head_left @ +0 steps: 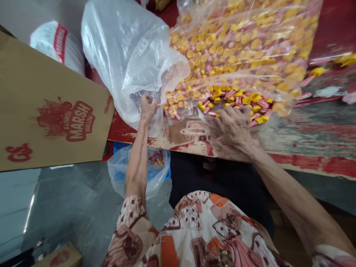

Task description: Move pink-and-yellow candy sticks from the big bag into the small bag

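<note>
A large clear bag full of small red-and-white pieces with yellow caps lies on the worn red table. At its open lower edge, my right hand rests with curled fingers against the loose capped pieces; what its fingertips hold, if anything, is hidden. To the left stands a big whitish plastic bag with its mouth toward the pieces. My left hand is at that mouth, its fingers closed on something small I cannot make out.
A printed cardboard box stands at the left, with a white-and-red sack behind it. Below the table edge, a blue container lined with clear plastic holds some pieces. Another box is on the floor.
</note>
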Action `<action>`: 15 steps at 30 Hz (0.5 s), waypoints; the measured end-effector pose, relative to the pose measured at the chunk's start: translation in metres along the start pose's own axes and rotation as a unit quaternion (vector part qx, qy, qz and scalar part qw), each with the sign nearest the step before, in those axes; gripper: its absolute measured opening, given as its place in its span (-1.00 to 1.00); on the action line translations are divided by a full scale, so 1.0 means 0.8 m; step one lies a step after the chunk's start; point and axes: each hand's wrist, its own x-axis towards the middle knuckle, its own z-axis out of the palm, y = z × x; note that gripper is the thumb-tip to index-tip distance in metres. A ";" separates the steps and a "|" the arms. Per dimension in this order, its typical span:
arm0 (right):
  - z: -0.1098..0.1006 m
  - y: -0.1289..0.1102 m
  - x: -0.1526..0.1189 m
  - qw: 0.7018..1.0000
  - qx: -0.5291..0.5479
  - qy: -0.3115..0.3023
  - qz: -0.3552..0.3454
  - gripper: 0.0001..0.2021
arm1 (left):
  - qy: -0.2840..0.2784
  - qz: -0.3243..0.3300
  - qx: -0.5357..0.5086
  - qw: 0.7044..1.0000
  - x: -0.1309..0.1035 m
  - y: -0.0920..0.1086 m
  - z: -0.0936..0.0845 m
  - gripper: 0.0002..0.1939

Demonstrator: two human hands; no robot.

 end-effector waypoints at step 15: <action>-0.035 -0.033 -0.013 0.885 0.463 -0.040 0.005 -0.47 | -0.291 -0.143 -0.239 0.915 -0.208 0.101 0.100 -0.32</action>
